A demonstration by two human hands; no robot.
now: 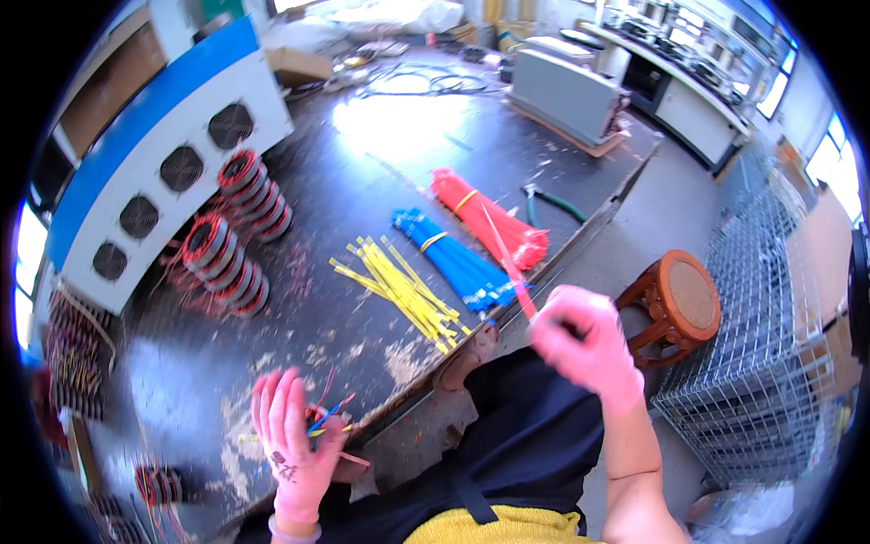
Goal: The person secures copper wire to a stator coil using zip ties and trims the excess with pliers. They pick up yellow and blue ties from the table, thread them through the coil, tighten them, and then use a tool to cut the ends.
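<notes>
My right hand, in a pink glove, is raised beyond the table's front edge. Its fingers are pinched on one end of a red strip, which slants up over the bundles. My left hand, also gloved, is at the front of the table around a small wire-wound coil, mostly hidden by the palm. Blue and yellow strip ends and a thin red wire stick out between thumb and fingers. Between the hands lie loose yellow strips, a banded blue bundle and a banded red bundle.
Green-handled pliers lie beyond the red bundle. Stacked wire-wound coils stand at left before a white-and-blue panel with fans. A grey box sits at the far right. A wooden stool and wire mesh cage stand right.
</notes>
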